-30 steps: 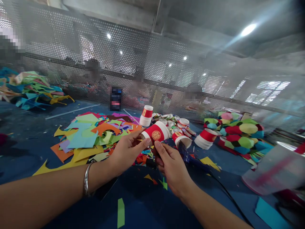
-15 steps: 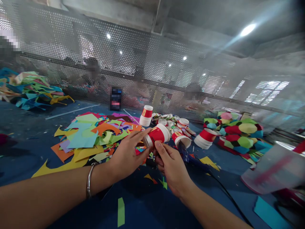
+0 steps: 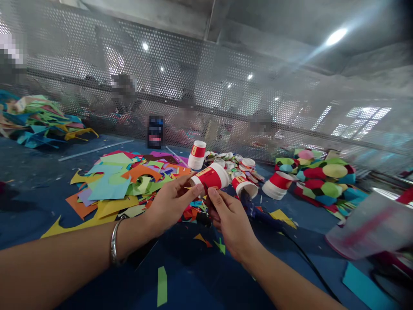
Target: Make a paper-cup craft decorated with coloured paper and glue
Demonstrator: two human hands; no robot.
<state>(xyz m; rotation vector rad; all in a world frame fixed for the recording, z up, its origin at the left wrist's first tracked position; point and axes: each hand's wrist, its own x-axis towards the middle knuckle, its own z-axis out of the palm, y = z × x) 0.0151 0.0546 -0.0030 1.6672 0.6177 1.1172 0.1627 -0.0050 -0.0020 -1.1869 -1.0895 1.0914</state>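
My left hand is closed round a red and white paper cup, tilted on its side with its base end toward the right. Thumb and fingers grip the cup's left end. Close below it, my right hand is closed in a pinch, thumb tip near the cup's lower side. A thin dark sliver shows by those fingertips; what it belongs to is hidden. Just beyond my right hand lies another paper cup on its side, with a dark blue corded tool at its mouth.
Cut coloured paper lies heaped on the blue table. Behind stand a stack of cups and a phone. More stacked cups, patchwork paper shapes and a translucent tub are on the right. Perforated mesh rises behind.
The held cup has turned slightly and shifted a little left, showing more of its printed side. My left thumb has moved up onto the cup. My right hand stays pinched close by.
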